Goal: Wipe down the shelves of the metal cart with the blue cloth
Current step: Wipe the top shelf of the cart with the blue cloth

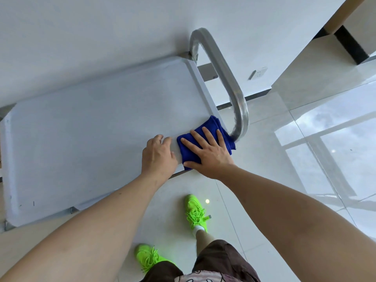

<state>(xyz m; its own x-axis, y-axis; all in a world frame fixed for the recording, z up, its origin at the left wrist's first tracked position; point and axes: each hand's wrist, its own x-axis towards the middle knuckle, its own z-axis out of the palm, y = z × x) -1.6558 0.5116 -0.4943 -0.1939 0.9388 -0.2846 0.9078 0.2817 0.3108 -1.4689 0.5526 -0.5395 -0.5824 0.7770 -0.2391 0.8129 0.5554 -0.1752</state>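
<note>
- One metal cart (91,139) — one shelf visible from above
- One curved handle (227,78)
- One blue cloth (203,139)
- Two hands — left hand (158,157), right hand (211,155)
- Two green shoes (196,212)
- One wall socket (261,71)

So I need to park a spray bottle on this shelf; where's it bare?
The shelf is bare from its left rim across to the left hand. The corner by the handle is crowded: the right hand presses the cloth there.
</note>
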